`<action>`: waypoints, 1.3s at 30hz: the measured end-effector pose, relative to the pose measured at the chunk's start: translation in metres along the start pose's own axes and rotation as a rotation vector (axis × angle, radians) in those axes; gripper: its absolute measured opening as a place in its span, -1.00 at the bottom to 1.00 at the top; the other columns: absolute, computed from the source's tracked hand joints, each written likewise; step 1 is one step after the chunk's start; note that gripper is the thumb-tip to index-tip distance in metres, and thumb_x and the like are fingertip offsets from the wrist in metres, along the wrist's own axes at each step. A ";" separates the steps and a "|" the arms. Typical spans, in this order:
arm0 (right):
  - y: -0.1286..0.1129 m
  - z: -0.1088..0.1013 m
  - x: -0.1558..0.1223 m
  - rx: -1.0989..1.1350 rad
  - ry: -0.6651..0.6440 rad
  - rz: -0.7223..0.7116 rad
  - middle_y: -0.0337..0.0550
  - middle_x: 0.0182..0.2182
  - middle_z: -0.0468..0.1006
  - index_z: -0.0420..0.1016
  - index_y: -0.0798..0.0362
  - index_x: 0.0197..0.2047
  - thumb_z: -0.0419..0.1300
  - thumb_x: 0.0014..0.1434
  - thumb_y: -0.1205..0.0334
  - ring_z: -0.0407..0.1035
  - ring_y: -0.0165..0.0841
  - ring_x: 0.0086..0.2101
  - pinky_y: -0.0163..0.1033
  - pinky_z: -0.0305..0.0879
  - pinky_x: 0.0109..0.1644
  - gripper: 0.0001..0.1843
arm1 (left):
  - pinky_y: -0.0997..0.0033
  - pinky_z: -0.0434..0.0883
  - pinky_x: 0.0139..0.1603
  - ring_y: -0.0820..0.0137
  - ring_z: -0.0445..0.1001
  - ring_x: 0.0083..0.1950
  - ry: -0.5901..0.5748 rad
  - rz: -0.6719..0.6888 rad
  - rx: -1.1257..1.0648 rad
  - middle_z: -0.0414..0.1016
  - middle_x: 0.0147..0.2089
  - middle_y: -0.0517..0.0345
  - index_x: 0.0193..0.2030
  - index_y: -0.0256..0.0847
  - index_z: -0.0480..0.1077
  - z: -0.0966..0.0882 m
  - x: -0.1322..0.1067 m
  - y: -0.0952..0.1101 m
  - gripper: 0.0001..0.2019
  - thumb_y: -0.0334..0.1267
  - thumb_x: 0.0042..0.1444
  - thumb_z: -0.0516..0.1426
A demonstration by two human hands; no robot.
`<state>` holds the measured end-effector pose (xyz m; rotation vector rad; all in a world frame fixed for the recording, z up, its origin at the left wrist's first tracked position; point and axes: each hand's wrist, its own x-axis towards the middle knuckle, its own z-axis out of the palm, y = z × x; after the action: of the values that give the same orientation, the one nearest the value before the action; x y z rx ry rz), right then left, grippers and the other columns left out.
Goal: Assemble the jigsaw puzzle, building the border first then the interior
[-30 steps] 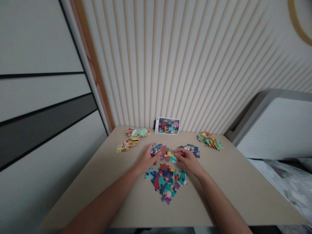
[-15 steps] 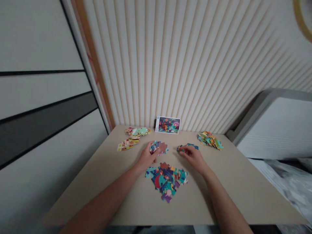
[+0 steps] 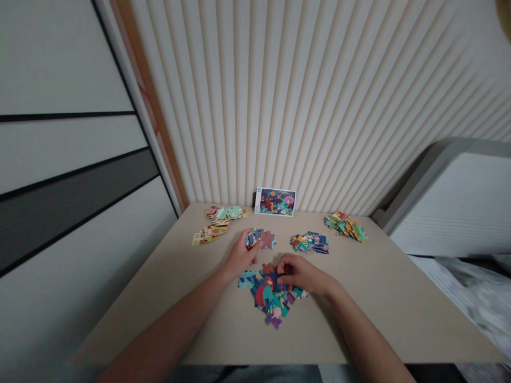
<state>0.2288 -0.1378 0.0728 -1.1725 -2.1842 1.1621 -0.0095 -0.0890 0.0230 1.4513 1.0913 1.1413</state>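
My left hand [image 3: 240, 252] is closed around a bunch of jigsaw puzzle pieces [image 3: 266, 239], blue, purple and brown, its thumb lying over them. Closer to me is a loose heap of puzzle pieces [image 3: 275, 304] in dark blue, teal, red and purple. Over the upper right part of that heap is my right hand [image 3: 301, 272], fingers curled and thumb against a dark blue puzzle piece [image 3: 284, 282]. The right fingertips partly cover this piece. A smaller pile of mixed pieces [image 3: 309, 242] lies beyond my right hand.
A picture card [image 3: 277, 202] of a colourful scene leans against the pleated wall at the back. Pale green and yellow pieces [image 3: 217, 226] are piled at the far left. An orange and green pile [image 3: 345, 227] lies far right. The beige table [image 3: 175, 319] ends just before me.
My right hand has come from the back right pile toward me and left, onto the front heap. That back pile is now uncovered. My left hand stays where it was.
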 end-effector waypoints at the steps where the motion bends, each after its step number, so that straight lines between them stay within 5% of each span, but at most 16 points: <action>1: 0.002 -0.001 -0.001 0.057 -0.007 0.027 -0.23 -0.32 0.50 0.51 0.06 -0.20 0.40 0.10 0.09 0.34 -0.37 -0.37 -0.31 0.26 -0.31 -0.72 | 0.59 0.26 -0.63 0.48 0.36 -0.64 -0.001 -0.002 0.000 0.37 -0.55 0.37 0.32 -0.18 0.17 0.000 0.000 0.000 -0.32 0.16 0.20 0.20; 6: 0.009 -0.009 -0.001 0.180 0.018 0.059 -0.26 -0.36 0.45 0.55 0.09 -0.07 0.38 0.10 0.06 0.30 -0.40 -0.39 -0.32 0.21 -0.34 -0.62 | 0.60 0.24 -0.64 0.50 0.35 -0.65 -0.001 -0.012 -0.005 0.37 -0.55 0.38 0.33 -0.17 0.17 0.001 0.000 -0.001 -0.32 0.15 0.21 0.20; 13: 0.009 -0.018 -0.003 0.255 0.075 0.097 -0.32 -0.51 0.34 0.54 0.10 -0.24 0.33 0.17 -0.08 0.16 -0.48 -0.51 -0.35 0.05 -0.46 -0.62 | 0.58 0.26 -0.64 0.50 0.35 -0.63 0.000 -0.024 -0.019 0.40 -0.48 0.34 0.29 -0.16 0.21 0.001 -0.001 0.002 -0.34 0.14 0.19 0.22; 20: 0.001 -0.015 0.004 0.400 0.280 0.107 -0.29 -0.48 0.44 0.42 0.06 -0.30 0.38 0.07 -0.18 0.32 -0.43 -0.50 -0.31 0.23 -0.39 -0.54 | 0.58 0.28 -0.62 0.49 0.37 -0.60 -0.078 -0.026 -0.030 0.42 -0.47 0.33 0.34 -0.16 0.17 0.002 -0.004 0.005 -0.29 0.14 0.17 0.23; 27: 0.010 -0.043 -0.002 0.285 0.611 0.107 -0.21 -0.51 0.50 0.48 0.09 -0.31 0.24 0.16 -0.24 0.32 -0.40 -0.52 -0.29 0.22 -0.42 -0.51 | 0.59 0.27 -0.63 0.49 0.37 -0.61 -0.041 -0.028 -0.013 0.39 -0.52 0.35 0.33 -0.16 0.18 0.001 -0.004 0.006 -0.32 0.15 0.19 0.21; 32: 0.036 -0.062 -0.015 -0.054 0.820 0.256 -0.19 -0.52 0.50 0.50 0.12 -0.02 0.24 0.15 -0.19 0.33 -0.32 -0.50 -0.26 0.16 -0.42 -0.44 | 0.59 0.29 -0.64 0.48 0.38 -0.61 -0.030 -0.023 -0.020 0.39 -0.52 0.35 0.32 -0.17 0.18 0.001 -0.004 0.007 -0.31 0.15 0.18 0.22; 35: 0.036 -0.058 -0.018 -0.099 0.652 0.209 -0.24 -0.53 0.46 0.50 0.10 -0.06 0.25 0.16 -0.17 0.28 -0.34 -0.51 -0.28 0.11 -0.44 -0.49 | 0.59 0.29 -0.63 0.50 0.38 -0.61 -0.029 -0.022 -0.028 0.42 -0.48 0.34 0.31 -0.16 0.18 0.001 -0.004 0.007 -0.32 0.14 0.18 0.23; 39: 0.017 -0.036 -0.016 0.008 0.141 0.107 -0.30 -0.51 0.40 0.54 0.09 -0.16 0.35 0.11 -0.13 0.23 -0.41 -0.49 -0.33 0.08 -0.46 -0.55 | 0.59 0.28 -0.63 0.50 0.39 -0.61 -0.032 -0.044 -0.035 0.42 -0.47 0.33 0.31 -0.16 0.19 0.001 -0.004 0.007 -0.32 0.14 0.17 0.24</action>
<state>0.2700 -0.1280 0.0804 -1.3394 -2.0321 1.0943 -0.0088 -0.0943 0.0296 1.4078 1.0711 1.0975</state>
